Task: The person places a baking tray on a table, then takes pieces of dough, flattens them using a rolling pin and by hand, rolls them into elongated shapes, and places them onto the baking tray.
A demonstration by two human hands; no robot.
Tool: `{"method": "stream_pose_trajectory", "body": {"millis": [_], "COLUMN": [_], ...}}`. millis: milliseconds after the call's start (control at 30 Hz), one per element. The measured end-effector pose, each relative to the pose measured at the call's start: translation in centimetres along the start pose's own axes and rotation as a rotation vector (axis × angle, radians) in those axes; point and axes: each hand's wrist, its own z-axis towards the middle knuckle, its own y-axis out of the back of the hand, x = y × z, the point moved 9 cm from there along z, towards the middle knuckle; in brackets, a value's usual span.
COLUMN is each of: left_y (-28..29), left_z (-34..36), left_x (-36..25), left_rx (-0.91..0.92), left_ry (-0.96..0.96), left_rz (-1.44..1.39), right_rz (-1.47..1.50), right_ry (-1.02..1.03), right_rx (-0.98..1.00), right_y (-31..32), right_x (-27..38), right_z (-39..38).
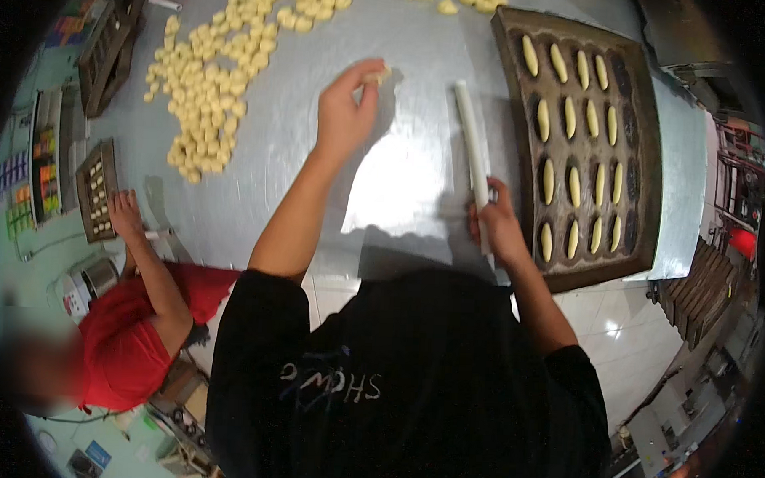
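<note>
My left hand [346, 110] is raised over the metal table [309, 55], its fingers pinched round a small piece of pale yellow dough [382, 74] that is mostly hidden by the fingertips. Lower right, my right hand [499, 226] grips the near end of a slim white rolling pin [470, 137], which points away from me. Right beside the pin lies a dark baking tray [596, 278] with oval hollows. Slender yellow dough rolls [569, 117] fill most of its rows; the hollows along its right side hold none.
Many yellow dough balls [211, 90] are heaped at the far left, with more at the back edge. A co-worker in red [126, 356] reaches onto the table's left side, one hand [126, 213] beside a smaller tray [87, 203]. Stacked trays [699, 292] stand at the right.
</note>
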Motion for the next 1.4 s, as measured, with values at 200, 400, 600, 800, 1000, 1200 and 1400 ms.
{"method": "stream_pose_trajectory", "body": {"millis": [200, 400, 600, 800, 1000, 1200, 1400], "left_y": [-4.9, 1.6, 1.8, 3.0, 1.8, 1.1, -0.3], "left_z": [-19.3, -23.5, -18.7, -14.5, -28.1, -22.4, -18.9], "left_x": [-2.5, -4.9, 1.6, 1.7, 0.2, 1.3, 1.9], "left_rx": [0.630, 0.225, 0.319, 0.150, 0.577, 0.462, 0.500], "left_ry": [-0.207, -0.274, -0.134, -0.200, -0.052, -0.011, -0.080], "left_rz": [0.514, 0.480, 0.783, 0.927, 0.572, 0.593, 0.743], "right_rz": [-0.389, -1.393, -1.701, -1.417, -1.465, -1.143, -1.435], "right_ry": [0.298, 0.926, 0.906, 1.049, 0.759, 1.374, 1.131], "right_rx": [0.071, 0.078, -0.231, -0.589, -0.250, -0.451, -0.250], "right_y": [-1.8, -6.2, -10.7, -11.1, -8.8, -10.4, -17.1], "right_x": [1.0, 0.4, 2.2, 6.0, -2.4, 1.6, -0.4], "right_z": [-1.6, -5.4, 0.1, 3.2, -5.2, -6.2, 0.0]}}
